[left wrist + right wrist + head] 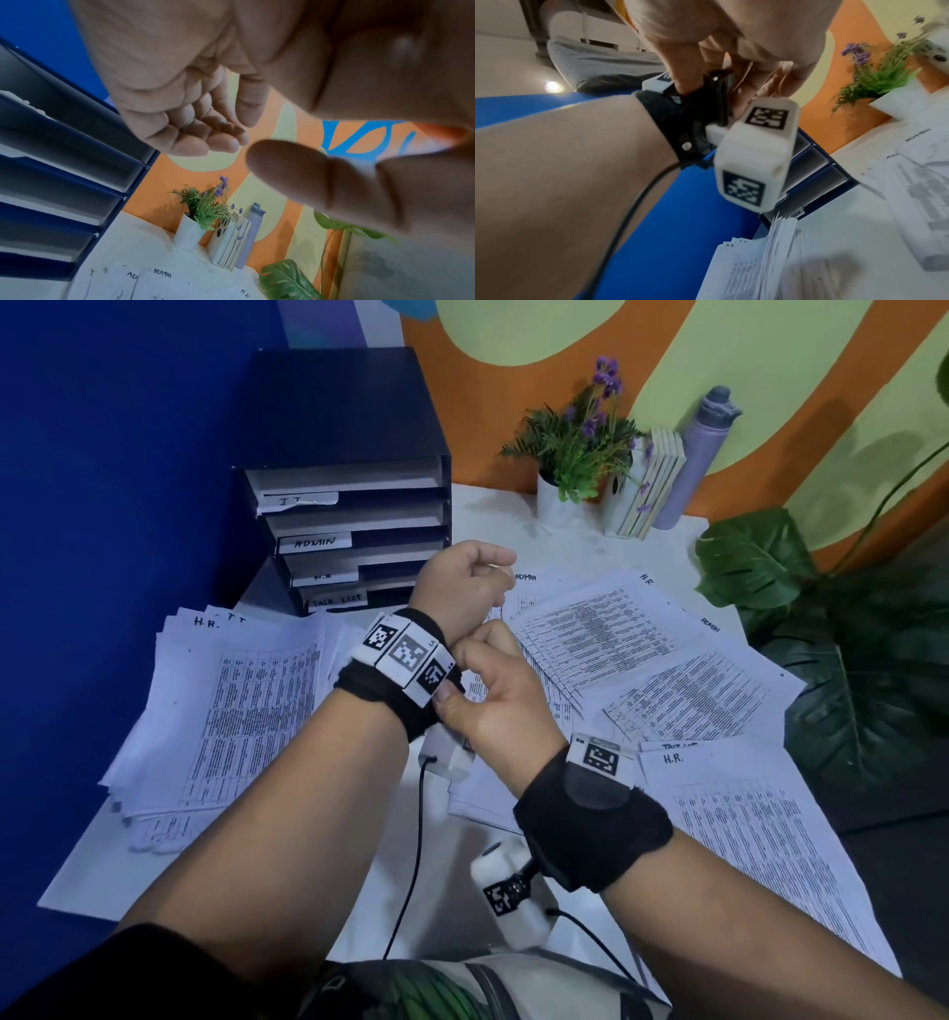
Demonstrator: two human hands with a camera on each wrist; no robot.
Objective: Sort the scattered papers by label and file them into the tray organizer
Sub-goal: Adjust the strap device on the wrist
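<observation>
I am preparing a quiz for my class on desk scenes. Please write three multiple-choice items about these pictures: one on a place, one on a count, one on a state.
1. Where does the tray organizer stand?
A. at the far left of the table, by the blue wall
B. beside the bottle
C. on the floor

2. How many labels does it carry?
A. two
B. four
C. six

3. What does the right hand grip?
A. a sheet
B. the band on the left wrist
C. the bottle

Answers: 1 A, it stands against the blue wall; 2 B, they read IT, ADMIN, H.R. and TASK LIST; 3 B, its fingers pinch the band.
</observation>
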